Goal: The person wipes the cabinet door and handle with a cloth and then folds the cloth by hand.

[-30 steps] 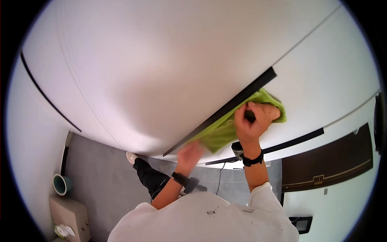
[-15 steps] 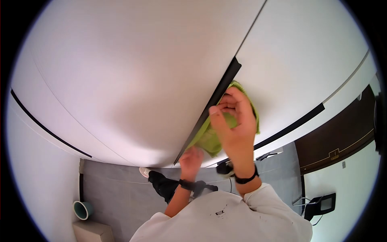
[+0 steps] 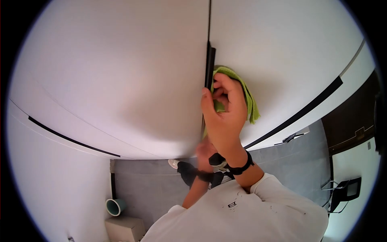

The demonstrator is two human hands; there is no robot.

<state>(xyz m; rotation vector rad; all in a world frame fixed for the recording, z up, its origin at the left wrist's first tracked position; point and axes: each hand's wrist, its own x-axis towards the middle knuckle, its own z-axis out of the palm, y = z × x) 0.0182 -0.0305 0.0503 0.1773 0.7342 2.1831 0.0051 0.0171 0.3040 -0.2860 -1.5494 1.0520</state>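
A green cloth [image 3: 250,105] lies against the white cabinet door, just right of a long black handle strip [image 3: 210,66]. My right hand [image 3: 225,111] is on the cloth, its fingers curled around it and its thumb near the black strip. Below it, my left hand [image 3: 204,150] is blurred, close to the lower end of the strip and partly behind my right wrist. Its fingers cannot be made out. A fold of the cloth hangs toward it.
White cabinet doors [image 3: 121,72] fill the upper view, with another black handle strip [image 3: 298,113] at right. On the grey floor [image 3: 149,193] are a teal bin [image 3: 115,207] and a beige box [image 3: 125,229]. A black chair [image 3: 344,193] stands at lower right.
The view has turned, so the handle strip now stands nearly upright. My right hand and the cloth have shifted left and up in view. My left hand has come nearer my right wrist.
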